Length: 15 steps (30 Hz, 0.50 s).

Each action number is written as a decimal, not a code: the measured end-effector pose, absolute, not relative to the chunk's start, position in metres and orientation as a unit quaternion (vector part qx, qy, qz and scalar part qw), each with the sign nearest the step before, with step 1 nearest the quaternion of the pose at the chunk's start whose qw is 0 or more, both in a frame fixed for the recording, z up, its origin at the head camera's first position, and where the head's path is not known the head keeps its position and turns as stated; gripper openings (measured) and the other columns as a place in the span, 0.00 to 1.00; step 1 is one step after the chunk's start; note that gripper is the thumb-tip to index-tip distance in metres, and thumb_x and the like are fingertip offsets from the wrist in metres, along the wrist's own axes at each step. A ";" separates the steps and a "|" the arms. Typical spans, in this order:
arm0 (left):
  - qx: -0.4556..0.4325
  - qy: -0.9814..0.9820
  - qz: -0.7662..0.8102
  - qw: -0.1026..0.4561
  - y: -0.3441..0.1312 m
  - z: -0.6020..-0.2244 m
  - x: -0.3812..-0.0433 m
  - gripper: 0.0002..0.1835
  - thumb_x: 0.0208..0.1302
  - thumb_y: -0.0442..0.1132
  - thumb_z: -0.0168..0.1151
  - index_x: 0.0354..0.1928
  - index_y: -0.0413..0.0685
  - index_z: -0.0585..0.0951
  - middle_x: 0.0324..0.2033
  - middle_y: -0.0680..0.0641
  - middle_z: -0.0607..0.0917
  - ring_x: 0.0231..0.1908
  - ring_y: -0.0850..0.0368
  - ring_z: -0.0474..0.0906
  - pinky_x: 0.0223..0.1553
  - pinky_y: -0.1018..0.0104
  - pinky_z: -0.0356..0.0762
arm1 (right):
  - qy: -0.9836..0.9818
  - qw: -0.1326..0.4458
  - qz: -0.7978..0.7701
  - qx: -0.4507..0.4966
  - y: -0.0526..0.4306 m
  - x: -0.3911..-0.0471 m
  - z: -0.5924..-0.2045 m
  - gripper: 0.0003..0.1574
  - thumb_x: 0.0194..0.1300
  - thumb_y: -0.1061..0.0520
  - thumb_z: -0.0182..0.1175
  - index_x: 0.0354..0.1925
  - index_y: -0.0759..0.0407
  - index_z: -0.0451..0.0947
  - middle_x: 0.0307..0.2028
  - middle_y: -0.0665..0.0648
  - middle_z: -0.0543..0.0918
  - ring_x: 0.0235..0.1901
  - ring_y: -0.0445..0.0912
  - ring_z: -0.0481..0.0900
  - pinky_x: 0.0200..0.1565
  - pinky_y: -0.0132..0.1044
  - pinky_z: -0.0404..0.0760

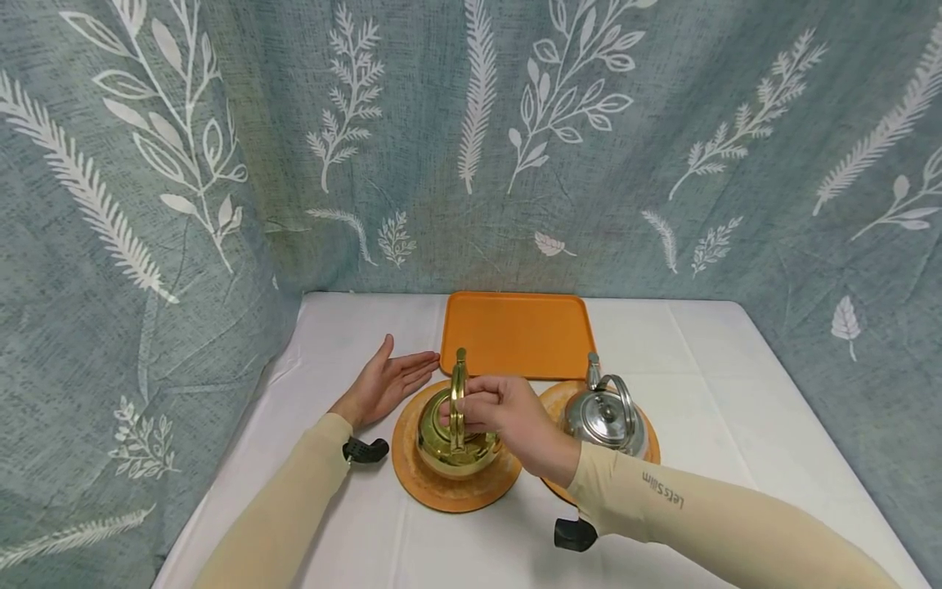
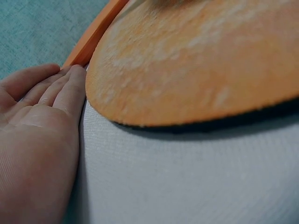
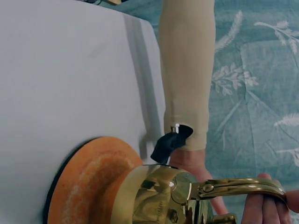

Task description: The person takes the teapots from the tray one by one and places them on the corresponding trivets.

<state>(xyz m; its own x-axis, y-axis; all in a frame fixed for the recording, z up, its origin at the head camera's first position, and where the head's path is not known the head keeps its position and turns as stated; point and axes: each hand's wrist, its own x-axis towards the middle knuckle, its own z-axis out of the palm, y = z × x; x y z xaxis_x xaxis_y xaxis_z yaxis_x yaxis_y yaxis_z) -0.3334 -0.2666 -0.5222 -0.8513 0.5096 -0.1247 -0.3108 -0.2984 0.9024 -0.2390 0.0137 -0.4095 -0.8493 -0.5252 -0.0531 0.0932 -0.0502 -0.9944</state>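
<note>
in the head view, a shiny brass kettle with an arched handle [image 1: 455, 433] sits on a round orange mat [image 1: 441, 483] at the front of the white-clothed table [image 1: 736, 409]; the right hand [image 1: 508, 421] curls its fingers around the handle, while the left hand [image 1: 386, 383] rests flat and open-fingered beside the mat. a silver steel kettle [image 1: 605, 413] stands on a second orange mat [image 1: 648, 446], and the flat orange plastic tray [image 1: 517, 334] behind holds nothing. the left wrist view shows the left hand [image 2: 39, 126], fingers straight, touching the mat [image 2: 196, 60] edge by the tray rim [image 2: 93, 35]. the right wrist view shows fingertips [image 3: 268, 207] wrapped under the brass handle; whether either kettle holds anything cannot be told.
</note>
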 end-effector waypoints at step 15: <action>0.094 0.560 0.793 0.220 -0.265 -0.529 -0.331 0.57 0.82 0.75 0.28 0.84 0.25 0.48 0.84 0.28 0.50 0.84 0.37 0.46 0.83 0.52 0.50 | 0.668 0.200 -0.704 -0.135 0.020 -0.245 -0.408 0.24 0.81 0.55 0.63 0.60 0.77 0.82 0.49 0.67 0.91 0.49 0.57 0.92 0.58 0.51 0.89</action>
